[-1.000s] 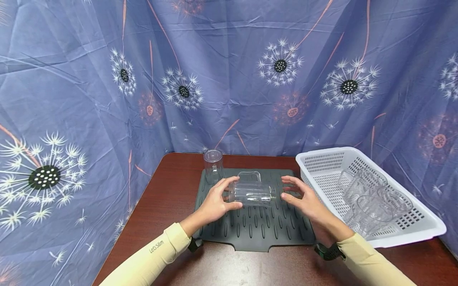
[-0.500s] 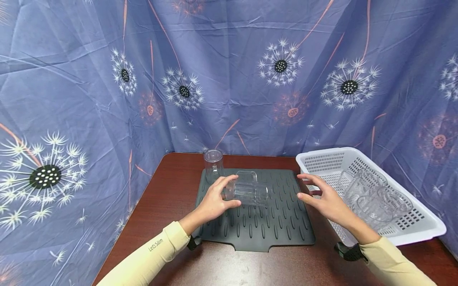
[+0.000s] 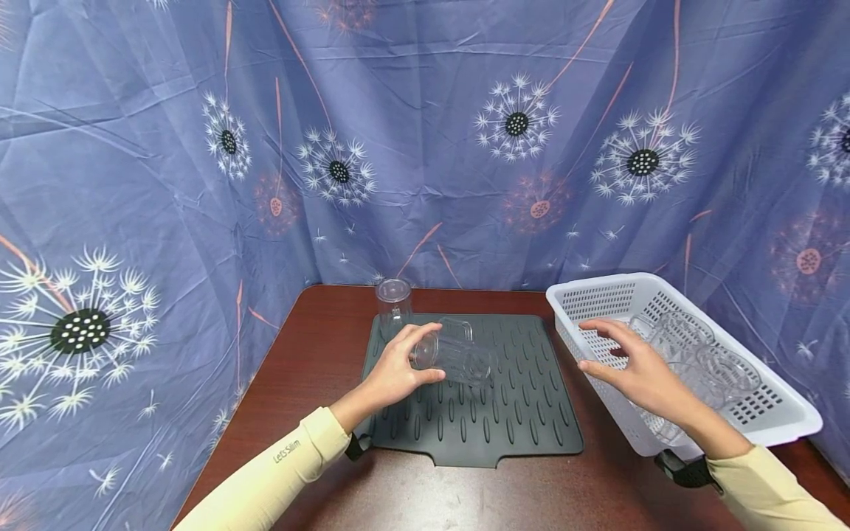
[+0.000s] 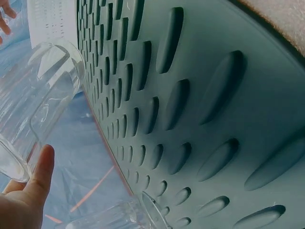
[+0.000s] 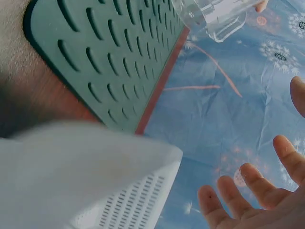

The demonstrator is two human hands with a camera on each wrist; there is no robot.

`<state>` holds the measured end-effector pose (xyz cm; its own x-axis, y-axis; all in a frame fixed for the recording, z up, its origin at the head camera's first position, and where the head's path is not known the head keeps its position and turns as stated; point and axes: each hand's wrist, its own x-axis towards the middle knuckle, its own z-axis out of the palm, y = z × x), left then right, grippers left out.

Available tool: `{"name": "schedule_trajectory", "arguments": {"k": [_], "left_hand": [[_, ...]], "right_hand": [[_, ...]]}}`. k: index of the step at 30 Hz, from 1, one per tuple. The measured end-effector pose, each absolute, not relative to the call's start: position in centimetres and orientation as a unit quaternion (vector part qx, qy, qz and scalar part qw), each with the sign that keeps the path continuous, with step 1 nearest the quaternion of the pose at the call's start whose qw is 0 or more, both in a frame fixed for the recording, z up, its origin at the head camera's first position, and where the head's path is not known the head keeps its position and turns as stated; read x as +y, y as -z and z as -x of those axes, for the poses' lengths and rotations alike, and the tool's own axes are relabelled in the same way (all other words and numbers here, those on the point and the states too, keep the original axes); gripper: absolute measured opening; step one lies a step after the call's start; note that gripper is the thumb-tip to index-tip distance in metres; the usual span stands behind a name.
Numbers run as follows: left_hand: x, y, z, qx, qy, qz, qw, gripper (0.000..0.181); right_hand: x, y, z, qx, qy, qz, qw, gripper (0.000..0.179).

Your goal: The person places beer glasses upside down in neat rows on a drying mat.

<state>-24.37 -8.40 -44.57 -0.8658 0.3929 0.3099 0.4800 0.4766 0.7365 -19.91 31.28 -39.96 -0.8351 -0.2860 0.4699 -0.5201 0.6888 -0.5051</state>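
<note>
My left hand point(image 3: 397, 372) grips a clear glass mug point(image 3: 465, 361) by its base end, thumb on the near side. The mug lies sideways above the dark ribbed mat point(image 3: 491, 435), its handle on the far side and its mouth tipped down to the right. In the left wrist view the mug point(image 4: 43, 95) hangs apart from the mat. My right hand point(image 3: 640, 372) holds nothing; its fingers are spread over the near left side of the white basket point(image 3: 564, 317). Several clear glass mugs point(image 3: 697, 365) lie in that basket.
Another clear glass point(image 3: 394, 306) stands upside down at the mat's back left corner. The mat lies on a reddish-brown table point(image 3: 292, 369). A blue curtain with dandelion prints point(image 3: 425, 147) closes off the back and sides.
My right hand has moved right, away from the mug's mouth and over to the basket. The mug in my left hand has swung slightly, its mouth end tipping lower and toward the left.
</note>
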Motion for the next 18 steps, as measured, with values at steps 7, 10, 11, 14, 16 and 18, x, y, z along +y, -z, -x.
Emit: {"name": "schedule_trajectory", "arguments": {"k": [7, 10, 11, 14, 16, 18], "left_hand": [[-8.5, 44.3, 24.4, -0.861, 0.436, 0.257, 0.056, 0.077], [-8.5, 44.2, 24.5, -0.86, 0.437, 0.257, 0.057, 0.077], [-8.5, 44.2, 24.5, -0.86, 0.437, 0.257, 0.057, 0.077], [-8.5, 44.0, 24.6, -0.861, 0.434, 0.258, 0.062, 0.077], [-8.5, 43.9, 24.6, -0.861, 0.434, 0.258, 0.063, 0.078], [-8.5, 43.8, 24.7, -0.859, 0.436, 0.26, 0.065, 0.078]], "right_hand": [[32.3, 39.3, 19.4, -0.903, -0.32, -0.217, 0.19, 0.058], [32.8, 39.1, 19.2, -0.906, -0.319, -0.204, 0.189, 0.058], [33.0, 39.1, 19.2, -0.907, -0.317, -0.202, 0.19, 0.059], [33.6, 38.8, 18.9, -0.912, -0.305, -0.194, 0.193, 0.06], [34.1, 38.7, 18.8, -0.914, -0.296, -0.194, 0.196, 0.06], [34.7, 38.7, 18.7, -0.918, -0.281, -0.193, 0.201, 0.061]]}}
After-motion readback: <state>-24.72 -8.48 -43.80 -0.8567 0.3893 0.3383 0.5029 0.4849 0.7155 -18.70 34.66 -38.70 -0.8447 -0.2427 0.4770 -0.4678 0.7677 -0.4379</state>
